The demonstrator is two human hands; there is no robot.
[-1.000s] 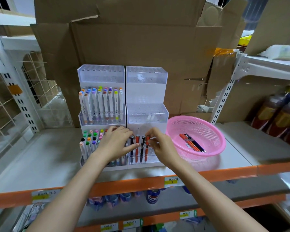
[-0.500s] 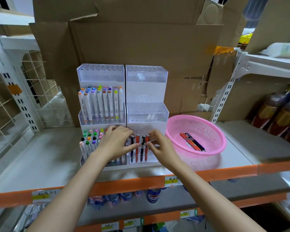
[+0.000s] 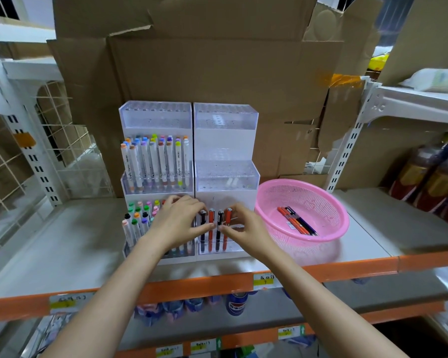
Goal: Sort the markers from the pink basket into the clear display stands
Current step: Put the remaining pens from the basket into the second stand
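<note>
Two clear tiered display stands sit side by side on the shelf, the left stand (image 3: 155,117) full of coloured markers and the right stand (image 3: 225,117) mostly bare. Its bottom tier holds a row of upright markers (image 3: 211,215), alternating black and orange. My left hand (image 3: 179,220) curls its thumb and fingers round the left pair of that row. My right hand (image 3: 243,228) pinches the right pair, thumb on the black marker (image 3: 220,215), fingers behind the orange marker (image 3: 228,214). The pink basket (image 3: 334,202) to the right holds several loose markers (image 3: 298,222).
Cardboard boxes (image 3: 217,60) stand right behind the stands. A white wire grid (image 3: 62,140) is at the left, brown bottles (image 3: 429,182) at the right. The shelf's orange front edge (image 3: 217,285) runs below my wrists, with goods on the lower shelf.
My right hand has set the orange marker down into the row's right end and shifted its thumb onto the neighbouring black marker. My left hand has stayed on the left markers.
</note>
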